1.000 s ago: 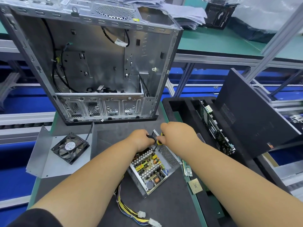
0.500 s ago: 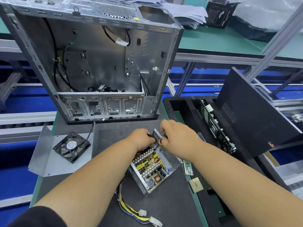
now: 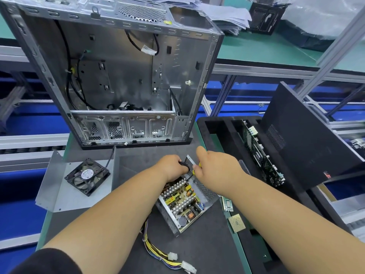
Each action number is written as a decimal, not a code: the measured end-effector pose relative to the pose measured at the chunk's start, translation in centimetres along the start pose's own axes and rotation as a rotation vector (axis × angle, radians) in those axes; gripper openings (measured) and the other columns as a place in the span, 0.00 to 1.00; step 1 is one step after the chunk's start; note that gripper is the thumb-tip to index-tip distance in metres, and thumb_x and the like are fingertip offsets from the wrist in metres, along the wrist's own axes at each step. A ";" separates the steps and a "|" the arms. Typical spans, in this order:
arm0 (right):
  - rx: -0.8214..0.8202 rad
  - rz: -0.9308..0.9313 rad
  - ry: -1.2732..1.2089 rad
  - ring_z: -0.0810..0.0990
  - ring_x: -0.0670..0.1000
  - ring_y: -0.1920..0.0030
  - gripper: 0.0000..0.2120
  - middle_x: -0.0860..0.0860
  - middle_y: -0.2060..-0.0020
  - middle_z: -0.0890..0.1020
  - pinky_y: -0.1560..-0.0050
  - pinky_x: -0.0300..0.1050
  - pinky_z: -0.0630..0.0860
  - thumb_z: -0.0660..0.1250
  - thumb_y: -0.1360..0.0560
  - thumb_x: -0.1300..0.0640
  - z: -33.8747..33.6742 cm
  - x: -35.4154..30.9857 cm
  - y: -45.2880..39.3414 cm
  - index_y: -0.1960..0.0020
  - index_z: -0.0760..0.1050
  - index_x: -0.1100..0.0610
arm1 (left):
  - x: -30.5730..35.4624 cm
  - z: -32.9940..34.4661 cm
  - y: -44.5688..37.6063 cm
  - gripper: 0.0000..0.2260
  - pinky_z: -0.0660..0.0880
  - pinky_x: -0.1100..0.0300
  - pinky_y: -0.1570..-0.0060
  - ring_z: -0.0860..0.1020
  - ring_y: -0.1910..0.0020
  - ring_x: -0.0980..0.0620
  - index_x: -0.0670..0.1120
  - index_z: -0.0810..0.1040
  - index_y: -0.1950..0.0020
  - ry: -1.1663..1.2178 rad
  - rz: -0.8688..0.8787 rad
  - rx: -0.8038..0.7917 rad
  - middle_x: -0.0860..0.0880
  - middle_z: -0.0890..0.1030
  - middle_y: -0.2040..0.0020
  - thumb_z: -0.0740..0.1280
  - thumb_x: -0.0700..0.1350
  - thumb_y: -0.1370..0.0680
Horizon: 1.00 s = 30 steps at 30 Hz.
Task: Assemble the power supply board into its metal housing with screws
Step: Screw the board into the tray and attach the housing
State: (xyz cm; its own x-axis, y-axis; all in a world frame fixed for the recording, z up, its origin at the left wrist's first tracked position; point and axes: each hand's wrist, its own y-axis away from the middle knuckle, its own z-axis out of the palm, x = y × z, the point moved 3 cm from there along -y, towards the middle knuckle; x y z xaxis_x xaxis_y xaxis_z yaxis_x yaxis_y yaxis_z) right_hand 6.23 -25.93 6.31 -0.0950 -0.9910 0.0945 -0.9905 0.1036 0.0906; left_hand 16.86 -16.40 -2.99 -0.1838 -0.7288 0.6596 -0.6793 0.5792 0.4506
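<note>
The power supply board (image 3: 182, 202) is seated in its metal housing (image 3: 205, 191), which lies on the dark surface (image 3: 207, 250) near the middle. At the housing's far end, a black part is gripped by the left hand (image 3: 173, 168), and a yellow-handled screwdriver (image 3: 194, 172) is pinched in the right hand (image 3: 215, 167). An open computer case (image 3: 118, 76) stands beyond.

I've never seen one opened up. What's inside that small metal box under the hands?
Inside the metal housing lies a circuit board with silver heat sinks, yellow parts and a dark round capacitor. The left hand and right hand cover its far end.
</note>
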 end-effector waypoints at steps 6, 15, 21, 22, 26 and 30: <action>-0.084 -0.057 0.020 0.70 0.54 0.60 0.12 0.53 0.54 0.74 0.65 0.47 0.65 0.65 0.21 0.55 -1.1 0.0 -0.3 0.52 0.60 0.53 | -0.1 0.1 -0.3 0.11 0.69 0.59 0.62 0.74 0.57 0.48 0.44 0.78 0.49 -0.021 0.008 0.014 0.47 0.77 0.56 0.68 0.50 0.25; -0.125 0.069 0.152 0.65 0.52 0.70 0.16 0.49 0.70 0.64 0.74 0.42 0.57 0.57 0.18 0.45 0.0 -0.2 -1.6 0.57 0.63 0.55 | -0.1 0.1 -0.3 0.13 0.67 0.60 0.66 0.74 0.57 0.48 0.43 0.78 0.47 -0.038 0.014 0.023 0.46 0.77 0.56 0.68 0.51 0.25; -0.108 0.121 0.156 0.63 0.50 0.72 0.15 0.48 0.69 0.65 0.74 0.42 0.57 0.56 0.18 0.45 -0.2 -0.6 -1.7 0.56 0.64 0.54 | -0.1 0.2 -0.4 0.11 0.66 0.61 0.68 0.73 0.59 0.49 0.44 0.76 0.51 -0.046 0.015 0.015 0.47 0.76 0.58 0.68 0.52 0.24; -0.088 0.105 0.134 0.65 0.51 0.71 0.14 0.48 0.67 0.66 0.73 0.43 0.57 0.57 0.18 0.44 -0.3 -0.6 -1.5 0.54 0.65 0.55 | -0.1 0.2 -0.4 0.11 0.65 0.61 0.69 0.72 0.61 0.50 0.45 0.76 0.53 -0.045 0.016 0.013 0.48 0.75 0.59 0.68 0.53 0.24; -0.090 -0.021 0.002 0.68 0.54 0.60 0.11 0.53 0.53 0.72 0.64 0.47 0.63 0.59 0.20 0.50 -0.8 -0.4 -0.6 0.44 0.64 0.57 | -0.2 0.1 -0.3 0.10 0.66 0.61 0.69 0.73 0.62 0.51 0.45 0.77 0.52 -0.015 0.004 0.009 0.48 0.76 0.58 0.69 0.51 0.25; -0.129 -0.005 -0.074 0.68 0.54 0.60 0.09 0.53 0.54 0.72 0.63 0.48 0.66 0.62 0.19 0.53 -0.9 0.0 -0.6 0.48 0.63 0.55 | -0.1 0.1 -0.3 0.11 0.67 0.61 0.67 0.75 0.60 0.49 0.44 0.79 0.49 -0.002 0.007 0.011 0.47 0.78 0.57 0.69 0.51 0.25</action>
State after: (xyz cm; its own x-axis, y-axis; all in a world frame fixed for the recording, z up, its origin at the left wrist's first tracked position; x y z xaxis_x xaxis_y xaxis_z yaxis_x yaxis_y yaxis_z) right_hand 6.92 -25.95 7.18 -0.1021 -0.9946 0.0204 -0.9703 0.1041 0.2182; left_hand 17.06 -16.51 -3.28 -0.1903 -0.7257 0.6612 -0.6861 0.5800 0.4392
